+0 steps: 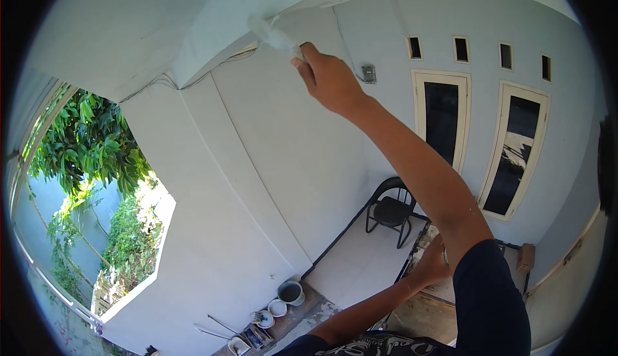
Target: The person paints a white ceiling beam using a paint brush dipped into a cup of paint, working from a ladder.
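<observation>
My right hand (331,79) is raised with its fingers wrapped round the handle of a pale tool, blurred, that looks like a small paint roller (273,36). The tool's head meets the lower edge of the light blue beam (225,21) under the ceiling. Lower down, my left hand (432,264) is curled beside my right upper arm. A sliver of something pale shows at its fingers, but the arm hides most of it, so I cannot make out what it is.
Loose cables (151,87) run along the wall top below the beam. A black chair (391,211) stands on the tiled floor. Buckets (291,293) and a paint tray (238,345) line the wall's foot. Windows (444,121) are at right; an opening shows foliage (90,137) at left.
</observation>
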The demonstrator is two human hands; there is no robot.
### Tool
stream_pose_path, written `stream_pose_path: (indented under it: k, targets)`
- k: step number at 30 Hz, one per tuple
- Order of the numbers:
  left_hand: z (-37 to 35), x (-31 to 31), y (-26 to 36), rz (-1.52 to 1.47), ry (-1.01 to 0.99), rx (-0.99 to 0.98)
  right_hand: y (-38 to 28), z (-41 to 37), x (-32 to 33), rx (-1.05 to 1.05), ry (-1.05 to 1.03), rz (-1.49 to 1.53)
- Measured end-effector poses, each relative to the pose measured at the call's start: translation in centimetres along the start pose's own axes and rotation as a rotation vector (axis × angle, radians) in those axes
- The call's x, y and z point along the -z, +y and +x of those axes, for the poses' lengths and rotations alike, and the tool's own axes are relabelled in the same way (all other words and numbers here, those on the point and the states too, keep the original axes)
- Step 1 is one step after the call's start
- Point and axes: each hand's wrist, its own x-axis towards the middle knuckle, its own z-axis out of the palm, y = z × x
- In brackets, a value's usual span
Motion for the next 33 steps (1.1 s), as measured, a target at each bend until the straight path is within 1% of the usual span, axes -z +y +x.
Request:
stream_pose_path:
  k: [2,5,7,8,10,11,13,14,16,17,19,20,23,24,26,27,28,29,30,31,32,33]
  targets:
    - [0.0,0.1,0.0,-0.001,0.002,-0.001,2.9,0.8,-0.8,-0.016,0.041,-0.014]
    - [0.1,0.1,0.2,0.008,0.046,-0.041,6.6,1.4,-0.1,0.032,0.087,-0.06]
    - [0.2,0.1,0.1,-0.031,0.015,0.034,8.2,1.3,0.6,-0.07,0.095,-0.074]
    - [0.2,0.0,0.0,-0.032,0.02,0.031,8.8,1.0,0.6,-0.066,0.093,-0.073]
    - [0.0,-0.3,-0.1,-0.008,0.102,0.051,9.8,0.0,-0.1,-0.182,0.137,-0.004]
    - [0.1,-0.2,0.0,-0.012,0.105,0.052,10.0,-0.5,-1.6,-0.182,0.132,-0.004]
    - [0.1,0.8,1.5,-0.125,0.016,0.001,10.3,-1.9,-5.8,-0.417,0.266,0.248]
    - [0.0,1.0,1.9,-0.127,0.014,0.001,6.5,-1.7,-4.7,-0.637,0.21,0.716]
    - [-0.2,1.4,2.3,-0.057,-0.083,0.146,0.2,-0.1,-2.8,-0.766,0.218,1.084]
    - [-0.4,1.5,2.3,-0.06,-0.085,0.15,-2.4,0.8,-2.2,-0.741,0.215,1.146]
    - [-0.8,1.8,2.1,0.194,-0.032,-0.202,-6.2,2.8,-1.4,-0.729,0.184,1.267]
    - [-1.0,1.8,2.3,0.189,-0.033,-0.198,-7.4,3.5,-1.3,-0.745,0.152,1.326]
    - [-0.9,2.2,3.6,0.028,-0.085,-0.014,-9.7,3.9,-1.7,-0.714,0.146,1.292]
    - [-1.0,2.3,4.1,-0.025,-0.107,0.052,-9.6,3.8,-2.5,-0.721,0.155,1.29]
    - [-0.8,2.6,4.9,-0.125,-0.151,0.175,-8.5,3.5,-4.1,-0.565,0.145,0.997]
    - [-0.6,2.7,5.2,-0.173,-0.172,0.236,-10.0,2.5,-1.0,-0.644,-0.027,1.148]
    - [-0.6,2.6,5.3,-0.223,-0.191,0.299,-9.9,1.8,-1.4,-0.646,-0.022,1.146]
    - [-0.4,2.3,4.6,-0.222,-0.196,0.3,-9.5,1.2,-1.9,-0.569,-0.03,1.008]
    - [-0.1,1.7,3.4,-0.147,-0.129,0.174,-9.3,0.6,-2.2,-0.494,-0.037,0.87]
    - [0.0,1.3,2.9,-0.074,-0.062,0.049,-9.4,-0.2,-1.9,-0.497,-0.031,0.868]
    - [-0.1,1.0,2.4,-0.075,-0.066,0.049,-9.4,-1.2,-1.3,-0.605,-0.058,0.959]
    - [0.2,0.9,2.5,-0.075,-0.032,-0.013,-9.3,-1.6,-0.9,-0.706,-0.09,1.05]
